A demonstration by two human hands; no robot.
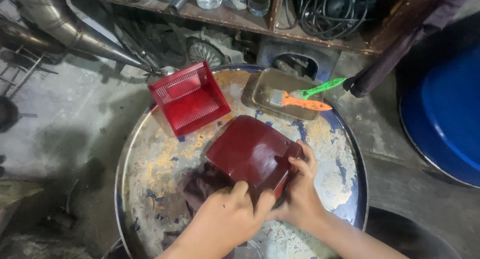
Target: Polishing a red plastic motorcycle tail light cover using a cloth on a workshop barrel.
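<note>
Gripping dark red cover [248, 151]: both hands' fingers [300, 165] curled (cloth [200, 184] beneath).

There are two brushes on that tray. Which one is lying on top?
The green-handled brush looks to lie on top: its handle crosses over the orange-handled brush and sticks past the edge of the tray, pointing up-right.

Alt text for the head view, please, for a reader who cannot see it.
Two bare hands, left hand and right hand, grip a dark red plastic cover over a brown cloth on a rusty drum top. Behind lie a red slotted tray and two brushes in a pan.
</note>
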